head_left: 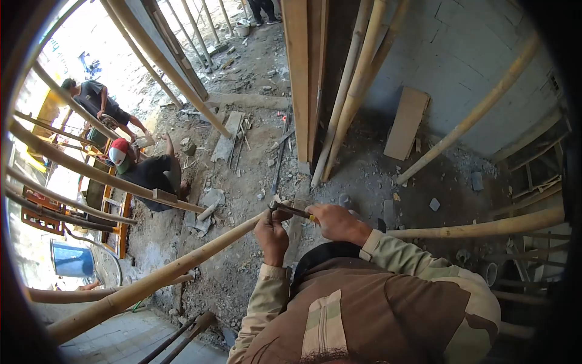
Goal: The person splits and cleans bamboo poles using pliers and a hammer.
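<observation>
My right hand point(337, 222) is wrapped round the handle of a hammer point(295, 211), a dark shaft with a yellow patch near my fingers. The hammer's metal head points left and lies over the fingertips of my left hand point(271, 238). That hand is closed, its fingers bent together just below the hammer head; what they hold is hidden. A thick bamboo pole point(176, 262) runs up from the lower left and reaches my left hand. Beyond my right forearm, another stretch of bamboo point(479, 228) extends to the right edge.
Rubble-strewn ground point(242, 176) lies below. Upright bamboo poles point(354, 91) and a wooden post point(301, 73) stand ahead. Left, a person in a red and white cap point(148, 173) crouches near another person point(97, 100). A blue bucket point(73, 259) stands lower left; a board point(407, 123) leans by the wall.
</observation>
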Available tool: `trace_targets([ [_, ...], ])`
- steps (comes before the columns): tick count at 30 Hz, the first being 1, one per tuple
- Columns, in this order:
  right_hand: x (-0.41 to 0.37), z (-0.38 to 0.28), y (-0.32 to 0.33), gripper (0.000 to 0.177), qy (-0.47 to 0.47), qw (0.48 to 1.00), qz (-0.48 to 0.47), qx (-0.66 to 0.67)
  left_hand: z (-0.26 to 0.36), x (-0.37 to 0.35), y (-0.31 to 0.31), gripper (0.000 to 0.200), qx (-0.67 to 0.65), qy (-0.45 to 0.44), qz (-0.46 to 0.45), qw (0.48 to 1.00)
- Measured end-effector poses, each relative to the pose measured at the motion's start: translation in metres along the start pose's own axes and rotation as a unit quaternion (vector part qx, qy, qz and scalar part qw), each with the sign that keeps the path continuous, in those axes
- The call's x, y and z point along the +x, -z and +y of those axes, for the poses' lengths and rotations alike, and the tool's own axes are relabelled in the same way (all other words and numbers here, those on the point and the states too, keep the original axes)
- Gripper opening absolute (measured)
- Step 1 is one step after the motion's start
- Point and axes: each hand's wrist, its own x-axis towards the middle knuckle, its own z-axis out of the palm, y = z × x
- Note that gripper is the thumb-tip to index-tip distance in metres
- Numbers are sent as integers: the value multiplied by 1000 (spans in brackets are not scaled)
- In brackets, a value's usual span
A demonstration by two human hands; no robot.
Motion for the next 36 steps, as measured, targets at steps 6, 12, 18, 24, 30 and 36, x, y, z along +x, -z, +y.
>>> trace_targets([
  [6, 18, 166, 52, 22, -145, 938, -188, 252, -54, 83, -117, 27, -80, 53, -86, 992],
  [12, 38, 399, 104, 19, -270, 920, -114, 262, -55, 177, -283, 45, -469, 492, -212, 702],
  [18, 17, 566, 129, 15, -420, 843, -52, 333, -123, 210, -417, 45, -535, 614, -96, 573],
  [24, 16, 626, 158, 17, -448, 792, -108, 400, -143, 231, -479, 27, -323, 640, 63, 694],
  [30, 35, 630, 156, 18, -482, 770, -103, 406, -216, 317, -525, 15, -427, 633, 168, 623],
  [36, 29, 627, 146, 32, -502, 744, -115, 426, -316, 435, -535, 30, -353, 376, 225, 827],
])
